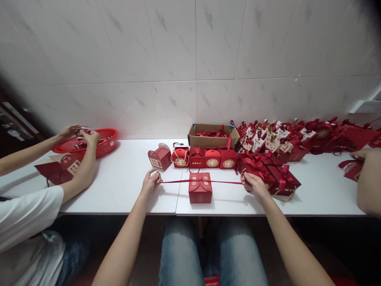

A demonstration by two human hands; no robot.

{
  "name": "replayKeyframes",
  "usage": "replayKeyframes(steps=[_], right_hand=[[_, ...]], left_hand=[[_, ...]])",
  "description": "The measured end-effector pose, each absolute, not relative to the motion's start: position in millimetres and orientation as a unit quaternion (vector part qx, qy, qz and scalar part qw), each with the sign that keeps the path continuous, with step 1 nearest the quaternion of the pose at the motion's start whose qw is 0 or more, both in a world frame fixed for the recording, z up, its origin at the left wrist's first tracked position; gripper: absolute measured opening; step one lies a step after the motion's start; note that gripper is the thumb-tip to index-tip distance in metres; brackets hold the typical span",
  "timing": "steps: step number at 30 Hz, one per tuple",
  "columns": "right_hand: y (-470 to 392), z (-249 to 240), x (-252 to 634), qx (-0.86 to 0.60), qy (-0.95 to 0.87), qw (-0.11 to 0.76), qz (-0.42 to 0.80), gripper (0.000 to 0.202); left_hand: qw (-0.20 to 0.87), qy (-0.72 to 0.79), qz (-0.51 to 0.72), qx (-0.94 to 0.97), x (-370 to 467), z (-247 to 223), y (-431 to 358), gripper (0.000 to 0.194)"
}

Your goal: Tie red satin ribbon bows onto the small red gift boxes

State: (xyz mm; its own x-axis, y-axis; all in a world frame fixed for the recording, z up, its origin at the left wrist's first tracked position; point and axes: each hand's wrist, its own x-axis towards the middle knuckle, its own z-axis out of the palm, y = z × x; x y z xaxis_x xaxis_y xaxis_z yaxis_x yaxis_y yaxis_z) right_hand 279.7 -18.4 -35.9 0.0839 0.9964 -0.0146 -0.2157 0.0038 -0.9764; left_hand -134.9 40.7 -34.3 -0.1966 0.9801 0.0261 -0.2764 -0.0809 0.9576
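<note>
A red gift box (200,194) with gold characters stands closed on the white table in front of me. Across its top runs a narrow dark red ribbon (175,181), crossed at the middle and stretched out to both sides. My left hand (151,181) pinches the ribbon's left end, well clear of the box. Its right end is pinched in my right hand (253,185), beside a stack of finished-looking boxes with bows (284,178). Both hands hover just above the tabletop.
Behind the box stand several small red boxes (212,158) and a cardboard tray (212,141) of ribbons. Tagged red boxes (268,137) crowd the right. At left, a co-worker's hands (89,137) work over a red plastic basket (108,147). Another person's arm (369,182) reaches in at far right.
</note>
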Motion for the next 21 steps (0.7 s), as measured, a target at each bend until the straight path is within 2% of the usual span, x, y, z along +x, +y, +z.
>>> replayKeyframes(steps=[5, 7, 9, 10, 12, 13, 16, 19, 21], right_hand=[[-13.7, -33.7, 282.5, -0.487, -0.461, 0.568, 0.478, 0.043], [-12.4, -28.0, 280.2, -0.512, -0.509, 0.546, 0.424, 0.042], [-12.6, -18.1, 273.0, -0.541, -0.568, 0.531, 0.322, 0.045], [-12.8, -12.2, 267.1, -0.548, -0.595, 0.529, 0.256, 0.045], [-12.4, -1.4, 250.4, -0.542, -0.643, 0.523, 0.142, 0.039], [-11.2, 2.4, 240.2, -0.53, -0.664, 0.513, 0.124, 0.036], [-3.1, 3.0, 210.2, -0.498, -0.706, 0.444, 0.235, 0.033], [8.4, -8.2, 194.8, -0.49, -0.682, 0.374, 0.394, 0.042], [14.6, -15.1, 195.4, -0.502, -0.645, 0.349, 0.459, 0.05]], left_hand=[[0.399, 0.526, 0.568, 0.492, -133.2, -29.6, 40.6, 0.034], [0.285, 0.566, 0.524, 0.569, -124.2, -22.5, 37.9, 0.027], [0.146, 0.57, 0.485, 0.647, -108.2, -11.7, 33.0, 0.02], [0.11, 0.552, 0.473, 0.678, -97.7, -5.6, 29.9, 0.018], [0.106, 0.493, 0.45, 0.737, -73.2, 5.9, 23.0, 0.014], [0.123, 0.467, 0.432, 0.762, -60.4, 10.5, 19.7, 0.013], [0.184, 0.424, 0.396, 0.793, -26.4, 16.9, 11.9, 0.015], [0.219, 0.422, 0.392, 0.787, -7.2, 13.5, 8.0, 0.012], [0.23, 0.428, 0.39, 0.782, -2.5, 9.2, 6.7, 0.009]])
